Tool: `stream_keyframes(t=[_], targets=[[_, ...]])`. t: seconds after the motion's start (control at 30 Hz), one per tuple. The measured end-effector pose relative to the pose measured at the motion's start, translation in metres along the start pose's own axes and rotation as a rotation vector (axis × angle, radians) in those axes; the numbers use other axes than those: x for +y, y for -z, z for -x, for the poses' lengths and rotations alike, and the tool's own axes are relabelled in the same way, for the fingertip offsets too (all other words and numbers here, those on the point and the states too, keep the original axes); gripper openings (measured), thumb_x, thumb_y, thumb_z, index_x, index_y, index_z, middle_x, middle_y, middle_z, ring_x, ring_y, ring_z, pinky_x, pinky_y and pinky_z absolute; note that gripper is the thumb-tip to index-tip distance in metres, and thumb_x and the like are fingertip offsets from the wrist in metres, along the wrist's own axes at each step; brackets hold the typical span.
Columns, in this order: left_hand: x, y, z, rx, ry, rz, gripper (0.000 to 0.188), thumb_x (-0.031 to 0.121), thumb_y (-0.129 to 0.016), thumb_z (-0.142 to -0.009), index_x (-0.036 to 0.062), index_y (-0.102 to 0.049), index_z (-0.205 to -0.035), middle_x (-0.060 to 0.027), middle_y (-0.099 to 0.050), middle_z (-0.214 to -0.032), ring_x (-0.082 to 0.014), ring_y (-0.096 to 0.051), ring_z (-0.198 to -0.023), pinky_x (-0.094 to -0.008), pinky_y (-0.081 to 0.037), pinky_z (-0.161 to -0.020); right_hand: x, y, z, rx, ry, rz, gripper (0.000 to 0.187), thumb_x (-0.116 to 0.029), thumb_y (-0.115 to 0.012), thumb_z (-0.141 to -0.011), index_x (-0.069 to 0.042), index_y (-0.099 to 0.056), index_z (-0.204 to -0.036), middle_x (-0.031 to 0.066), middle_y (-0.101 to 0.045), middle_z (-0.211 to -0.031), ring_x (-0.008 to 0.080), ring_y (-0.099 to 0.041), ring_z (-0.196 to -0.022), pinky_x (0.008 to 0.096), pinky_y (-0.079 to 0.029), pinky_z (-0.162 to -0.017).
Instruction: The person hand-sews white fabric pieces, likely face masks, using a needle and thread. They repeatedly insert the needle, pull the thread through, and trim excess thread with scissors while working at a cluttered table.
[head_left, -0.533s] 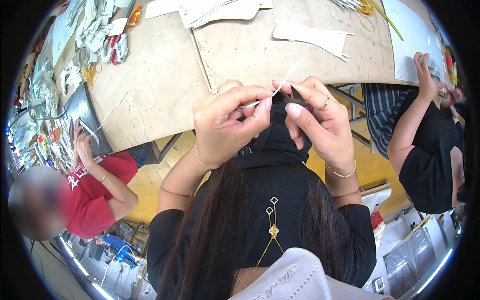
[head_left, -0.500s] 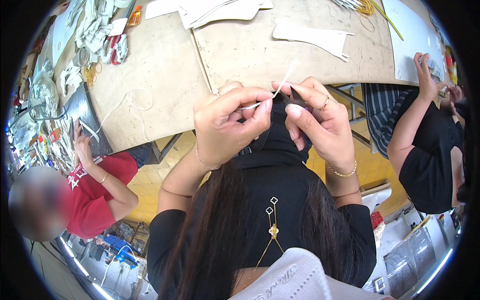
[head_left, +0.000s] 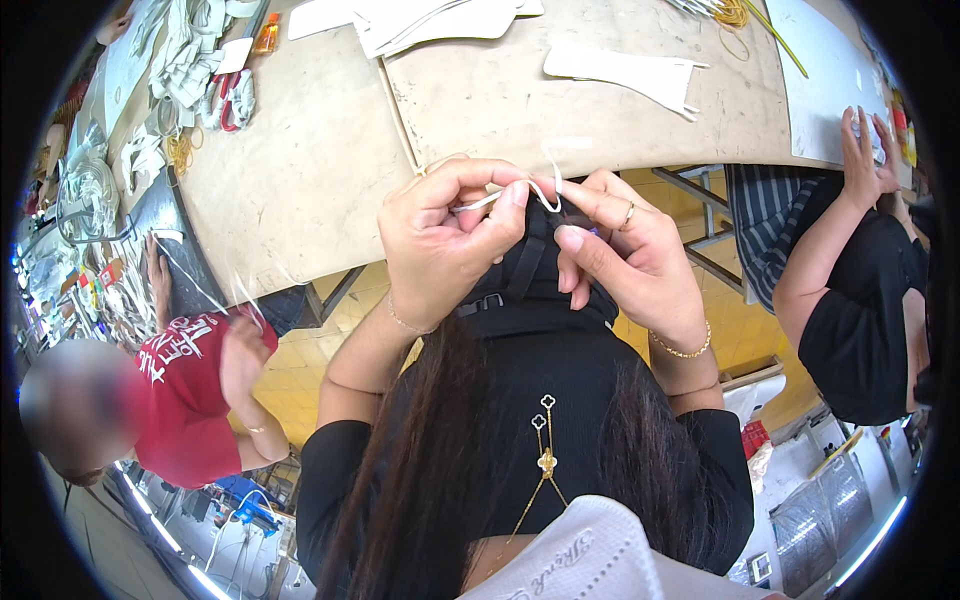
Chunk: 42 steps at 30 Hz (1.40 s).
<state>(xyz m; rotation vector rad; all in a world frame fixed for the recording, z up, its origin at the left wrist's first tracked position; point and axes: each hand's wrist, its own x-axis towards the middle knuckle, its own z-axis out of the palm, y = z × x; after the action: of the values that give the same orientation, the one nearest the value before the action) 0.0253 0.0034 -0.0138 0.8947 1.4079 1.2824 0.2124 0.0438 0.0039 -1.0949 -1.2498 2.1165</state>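
A thin white cord (head_left: 546, 202) is pinched between the thumb and fingers of my left hand (head_left: 438, 238). It bends in a small loop past my fingertips, and its blurred free end rises toward the table. Close beside the loop, my right hand (head_left: 645, 250) is closed around small black thread snips (head_left: 573, 218), whose blades point at the cord. Most of the snips is hidden by my fingers and smeared by motion. Both hands are held just off the table's near edge, above my lap.
The pale worktable (head_left: 310, 170) carries white cut pieces (head_left: 430, 25) and a lone forked white piece (head_left: 620, 75). Grey-white strips (head_left: 190, 60) lie at the far left. A co-worker in red (head_left: 200, 400) sits left, handling a white strip; another in black (head_left: 860, 310) sits right.
The cord now curls into a loop beyond my left fingertips instead of running straight up. My right hand has tipped slightly. The co-worker on the left has pulled a hand back with a white strip.
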Motion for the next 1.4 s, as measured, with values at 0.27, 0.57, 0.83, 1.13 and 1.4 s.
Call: stream_keyframes(t=[0.27, 0.57, 0.83, 1.13, 1.4], targets=[[-0.004, 0.003, 0.000, 0.049, 0.005, -0.092, 0.009, -0.002, -0.074, -0.088, -0.0011, -0.073, -0.097, 0.0089, -0.053, -0.062, 0.0037, -0.043, -0.055, -0.0154, -0.032, -0.050, 0.002, -0.001, 0.008, 0.223, -0.086, -0.028, 0.028, -0.003, -0.057, -0.101, 0.000, -0.051, -0.129, 0.0043, -0.061, -0.081, 0.0086, -0.062, -0.067, 0.0210, -0.051, -0.052], [-0.010, 0.001, 0.001, 0.080, -0.225, -0.248, 0.015, -0.003, -0.076, -0.080, 0.0041, -0.076, -0.094, 0.0030, -0.061, -0.068, 0.0001, -0.042, -0.053, -0.0190, -0.033, -0.047, 0.002, -0.023, -0.001, 0.147, 0.159, 0.143, 0.029, 0.001, -0.059, -0.100, 0.004, -0.063, -0.129, 0.0064, -0.053, -0.103, 0.0098, -0.065, -0.072, 0.0221, -0.057, -0.060], [-0.003, 0.003, 0.003, 0.028, -0.406, -0.469, 0.013, -0.001, -0.077, -0.085, 0.0009, -0.074, -0.097, 0.0048, -0.052, -0.067, -0.0009, -0.039, -0.057, -0.0196, -0.029, -0.050, 0.000, -0.023, -0.001, 0.152, 0.169, 0.148, 0.030, 0.001, -0.059, -0.100, 0.004, -0.063, -0.130, 0.0061, -0.053, -0.101, 0.0097, -0.065, -0.071, 0.0214, -0.056, -0.057], [-0.012, 0.000, 0.000, 0.085, -0.379, -0.365, 0.020, -0.004, -0.079, -0.076, 0.0068, -0.077, -0.092, 0.0025, -0.056, -0.063, -0.0033, -0.040, -0.051, -0.0215, -0.032, -0.046, -0.004, -0.020, 0.000, 0.133, 0.162, 0.210, 0.032, -0.001, -0.060, -0.100, 0.002, -0.064, -0.131, 0.0054, -0.052, -0.100, 0.0077, -0.063, -0.069, 0.0199, -0.054, -0.054], [-0.010, 0.002, -0.001, 0.066, -0.500, -0.458, 0.023, -0.004, -0.079, -0.075, 0.0071, -0.077, -0.095, 0.0023, -0.052, -0.059, -0.0043, -0.040, -0.048, -0.0230, -0.031, -0.043, -0.003, -0.019, -0.002, 0.175, 0.162, 0.180, 0.032, 0.001, -0.062, -0.097, 0.000, -0.067, -0.128, 0.0052, -0.058, -0.095, 0.0070, -0.063, -0.066, 0.0209, -0.054, -0.055]])
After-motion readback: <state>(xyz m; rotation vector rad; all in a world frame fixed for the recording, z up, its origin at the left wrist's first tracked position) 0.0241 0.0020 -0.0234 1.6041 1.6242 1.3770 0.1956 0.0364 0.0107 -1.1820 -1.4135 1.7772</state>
